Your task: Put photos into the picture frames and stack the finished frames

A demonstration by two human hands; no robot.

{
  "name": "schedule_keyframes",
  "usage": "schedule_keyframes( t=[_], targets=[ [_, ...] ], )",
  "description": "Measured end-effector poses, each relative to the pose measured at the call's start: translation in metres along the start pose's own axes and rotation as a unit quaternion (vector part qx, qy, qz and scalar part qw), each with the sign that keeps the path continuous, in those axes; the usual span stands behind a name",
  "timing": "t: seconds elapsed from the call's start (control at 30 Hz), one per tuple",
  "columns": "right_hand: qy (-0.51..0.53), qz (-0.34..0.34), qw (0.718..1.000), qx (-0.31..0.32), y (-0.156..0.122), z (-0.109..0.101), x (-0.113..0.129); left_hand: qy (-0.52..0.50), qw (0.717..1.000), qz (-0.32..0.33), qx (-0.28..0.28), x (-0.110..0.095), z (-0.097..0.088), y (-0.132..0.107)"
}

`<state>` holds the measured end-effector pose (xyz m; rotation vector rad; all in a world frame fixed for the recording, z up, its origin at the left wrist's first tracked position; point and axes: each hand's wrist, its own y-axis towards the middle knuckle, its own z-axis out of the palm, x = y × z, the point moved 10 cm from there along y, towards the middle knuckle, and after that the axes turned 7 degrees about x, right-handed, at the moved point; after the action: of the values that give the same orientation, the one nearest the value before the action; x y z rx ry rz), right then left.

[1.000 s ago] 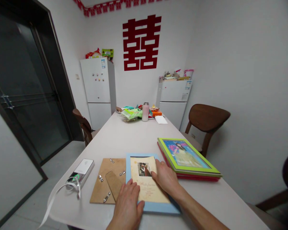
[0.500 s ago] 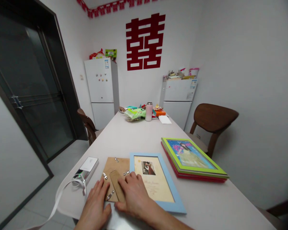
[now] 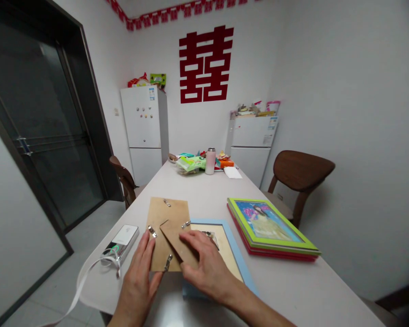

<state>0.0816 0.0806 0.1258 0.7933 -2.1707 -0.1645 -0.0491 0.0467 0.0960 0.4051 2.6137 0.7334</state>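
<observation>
A brown frame backing board with metal turn clips is raised and tilted toward me. My left hand grips its left edge and lower corner, fingers along the side and thumb at the bottom. The board's hinged stand is swung out a little, and my right hand holds it between thumb and fingers. Under and to the right lies a light blue picture frame with a cream sheet and a small photo, partly covered by the board and my right hand.
Right of the blue frame is a stack of picture frames, lime green on top and red below. A white device with a strap lies at the table's left edge. At the far end stand a pink bottle and snack bags.
The backing board has come up off the table, and its lower edge now shows above the tabletop. Its stand has swung outward with my right hand, which shifted right and up.
</observation>
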Motion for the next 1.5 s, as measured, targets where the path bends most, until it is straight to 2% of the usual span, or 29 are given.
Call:
schedule_keyframes(
  t=[0.1,0.2,0.3,0.4,0.7,0.83,0.93,1.03,1.2,1.5],
  targets=[
    [-0.017,0.030,0.999,0.025,-0.016,-0.017,-0.022,-0.037,0.999,0.009,0.025,-0.027,0.020,0.006],
    [-0.042,0.092,0.994,0.048,-0.039,-0.027,-0.058,-0.064,0.994,0.021,0.087,-0.049,0.059,0.006],
    [-0.073,0.145,0.985,0.066,-0.061,-0.031,-0.088,-0.080,0.986,0.024,0.142,-0.062,0.090,0.006],
    [-0.101,0.160,0.979,0.071,-0.072,-0.029,-0.102,-0.087,0.981,0.025,0.172,-0.067,0.105,0.008],
    [-0.179,0.114,0.975,0.064,-0.067,-0.016,-0.103,-0.011,0.973,0.014,0.230,-0.072,0.109,0.015],
    [-0.181,0.106,0.975,0.075,-0.066,-0.017,-0.105,-0.002,0.969,0.017,0.247,-0.075,0.107,0.012],
    [-0.192,0.104,0.974,0.060,-0.060,-0.024,-0.111,-0.021,0.965,0.020,0.262,-0.077,0.106,0.008],
    [-0.251,0.127,0.959,0.038,-0.049,-0.032,-0.120,-0.037,0.962,0.018,0.270,-0.077,0.105,0.005],
    [-0.331,0.157,0.930,0.038,-0.036,-0.030,-0.128,-0.059,0.961,-0.006,0.271,-0.073,0.106,0.006],
    [-0.295,0.138,0.945,0.034,-0.043,-0.031,-0.129,-0.076,0.959,-0.021,0.271,-0.071,0.104,0.007]
  ],
)
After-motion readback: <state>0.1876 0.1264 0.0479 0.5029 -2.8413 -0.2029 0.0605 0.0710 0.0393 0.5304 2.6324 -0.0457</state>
